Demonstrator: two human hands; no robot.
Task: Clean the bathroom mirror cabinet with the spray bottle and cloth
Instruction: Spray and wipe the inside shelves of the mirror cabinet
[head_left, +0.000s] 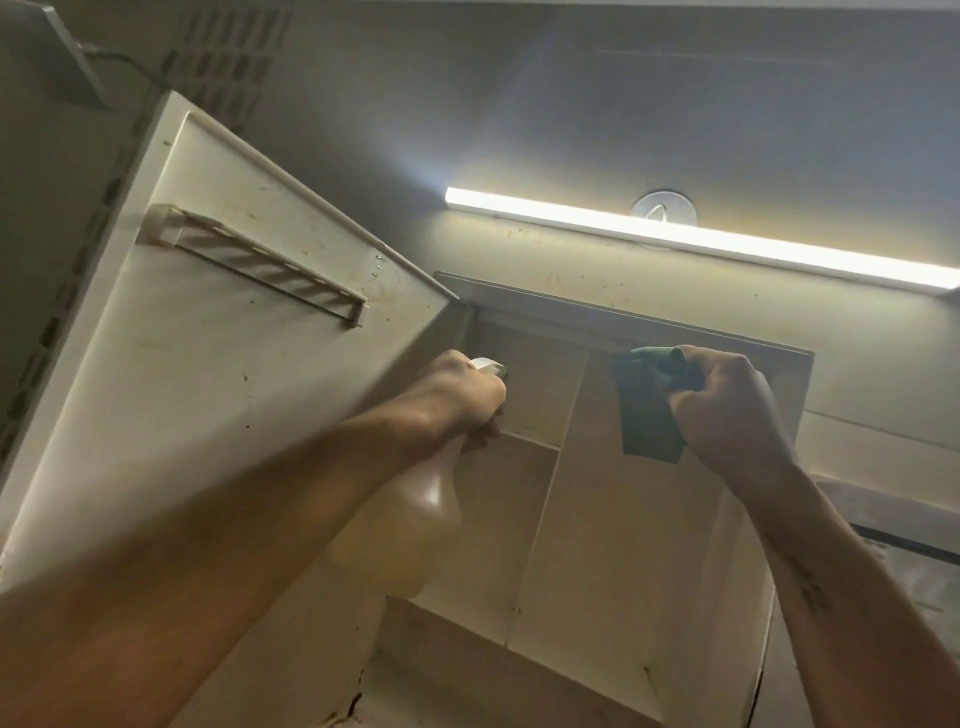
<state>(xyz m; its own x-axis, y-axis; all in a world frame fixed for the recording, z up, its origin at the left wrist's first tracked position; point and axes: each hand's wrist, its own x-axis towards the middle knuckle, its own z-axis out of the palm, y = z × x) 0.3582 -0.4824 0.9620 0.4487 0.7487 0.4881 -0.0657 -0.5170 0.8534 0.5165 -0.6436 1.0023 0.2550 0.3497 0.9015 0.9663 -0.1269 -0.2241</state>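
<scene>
The open cream plastic mirror cabinet (649, 519) sits overhead, its door (218, 374) swung left. My left hand (462, 395) grips the translucent spray bottle (410, 525), nozzle aimed inside. My right hand (727, 410) clutches the bunched green cloth (647, 410) against the upper back panel, apparently to wipe there.

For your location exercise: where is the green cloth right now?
In the head view, the green cloth is right of centre, held in the right hand against the open cabinet's upper right compartment, below the light bar.
</scene>
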